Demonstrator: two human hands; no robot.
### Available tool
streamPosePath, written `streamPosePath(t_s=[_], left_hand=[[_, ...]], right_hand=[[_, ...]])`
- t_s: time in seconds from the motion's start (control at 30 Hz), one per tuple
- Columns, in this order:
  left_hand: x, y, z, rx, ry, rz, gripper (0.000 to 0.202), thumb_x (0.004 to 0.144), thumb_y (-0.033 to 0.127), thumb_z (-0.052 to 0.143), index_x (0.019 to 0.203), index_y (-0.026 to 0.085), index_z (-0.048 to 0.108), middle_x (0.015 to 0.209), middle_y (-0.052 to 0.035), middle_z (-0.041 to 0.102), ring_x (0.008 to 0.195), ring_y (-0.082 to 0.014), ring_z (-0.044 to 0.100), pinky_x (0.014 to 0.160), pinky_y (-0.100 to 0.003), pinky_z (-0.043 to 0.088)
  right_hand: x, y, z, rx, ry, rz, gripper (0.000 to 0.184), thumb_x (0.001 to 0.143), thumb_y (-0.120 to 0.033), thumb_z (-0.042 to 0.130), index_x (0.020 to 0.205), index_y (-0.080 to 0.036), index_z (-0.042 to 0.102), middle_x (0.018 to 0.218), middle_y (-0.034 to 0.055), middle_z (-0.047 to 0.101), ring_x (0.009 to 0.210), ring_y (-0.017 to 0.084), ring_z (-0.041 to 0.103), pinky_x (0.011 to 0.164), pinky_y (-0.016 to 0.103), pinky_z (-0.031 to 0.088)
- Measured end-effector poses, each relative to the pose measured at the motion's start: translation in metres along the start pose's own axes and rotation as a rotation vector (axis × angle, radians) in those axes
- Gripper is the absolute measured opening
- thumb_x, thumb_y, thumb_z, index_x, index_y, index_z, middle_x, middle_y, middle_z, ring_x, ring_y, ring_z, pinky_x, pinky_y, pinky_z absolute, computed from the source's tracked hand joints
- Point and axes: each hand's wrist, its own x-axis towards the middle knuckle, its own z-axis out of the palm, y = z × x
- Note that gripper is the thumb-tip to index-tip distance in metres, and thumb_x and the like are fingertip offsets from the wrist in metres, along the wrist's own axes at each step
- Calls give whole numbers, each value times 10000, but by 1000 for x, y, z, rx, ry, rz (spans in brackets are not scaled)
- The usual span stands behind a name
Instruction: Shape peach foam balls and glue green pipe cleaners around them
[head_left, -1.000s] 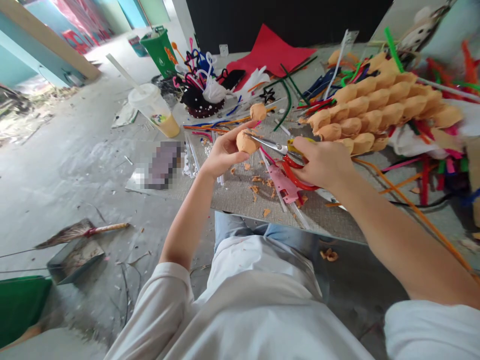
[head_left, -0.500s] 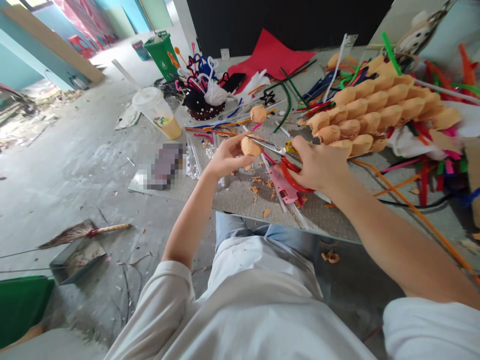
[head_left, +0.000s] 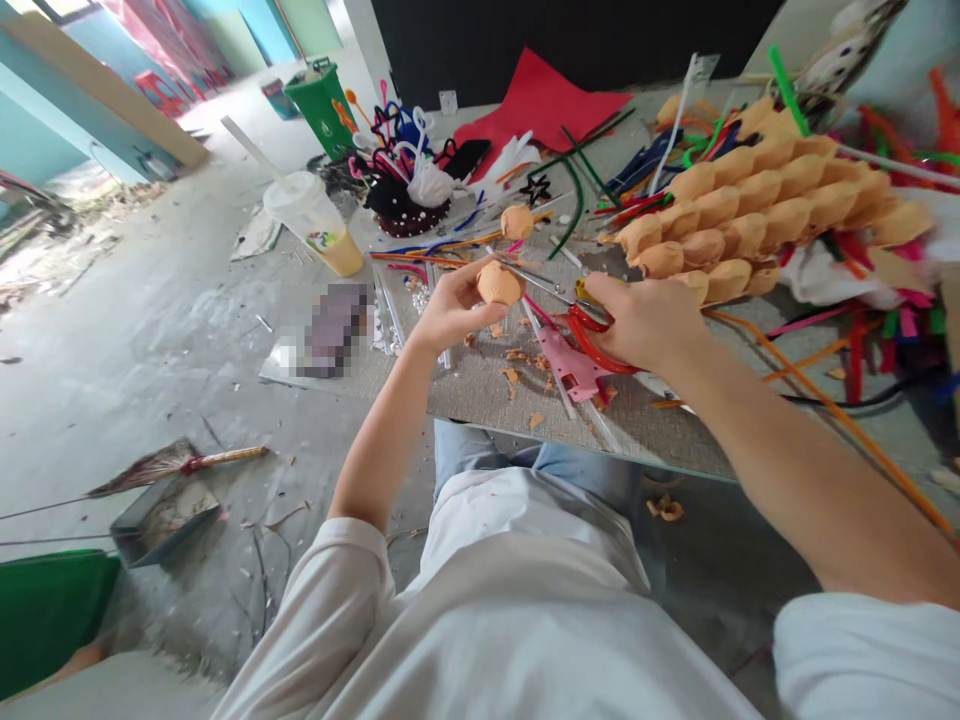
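The left hand [head_left: 454, 312] curls its fingers closely around an orange ball [head_left: 499, 284], held above the far edge of a grey board [head_left: 480, 392]. The right hand [head_left: 637, 325] has its fingers clamped on the red handles of scissors [head_left: 589, 335], whose blades lie just beside the ball, with orange shavings [head_left: 511, 376] scattered below.

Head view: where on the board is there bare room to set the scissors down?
The grey board is bare at its front edge, right of the pink plastic piece and below the red-handled scissors. Orange cones crowd behind.
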Motion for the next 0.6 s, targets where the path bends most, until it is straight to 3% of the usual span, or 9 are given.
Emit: streamPosePath(t_s=[0.13,0.23,0.47,0.6], left_hand=[[-1,-3,-3,61,-1,2,762,588,530,922,1247,210,715,1082,-49,746,956,-191,686,906,-348,566],[-1,-6,-2,102,-33,14,737,600,542,907,1221,197,713,1095,-57,750,963,-192,695,912,-342,570],[-1,-8,-3,144,-60,18,756,619,571,886,1236,177,699,1102,-71,746,1002,-211,692,924,-348,561],[2,-12,-4,140,-46,74,765,605,601,887,1242,223,696,1100,-56,715,983,-209,684,917,-355,565]], right_hand=[[0,1,3,5,53,-8,571,915,-674,409,1124,-201,651,784,122,739,698,273,632,617,322,181],[-1,0,3,-2,81,-12,627,904,-714,400,1172,-193,622,791,123,730,691,286,627,623,325,183],[-2,-4,-1,21,-36,3,649,933,-715,348,1201,-196,631,791,138,728,702,293,623,624,332,224],[1,-4,-2,78,-61,26,620,955,-691,351,1198,-203,645,808,143,730,738,294,631,623,330,253]])
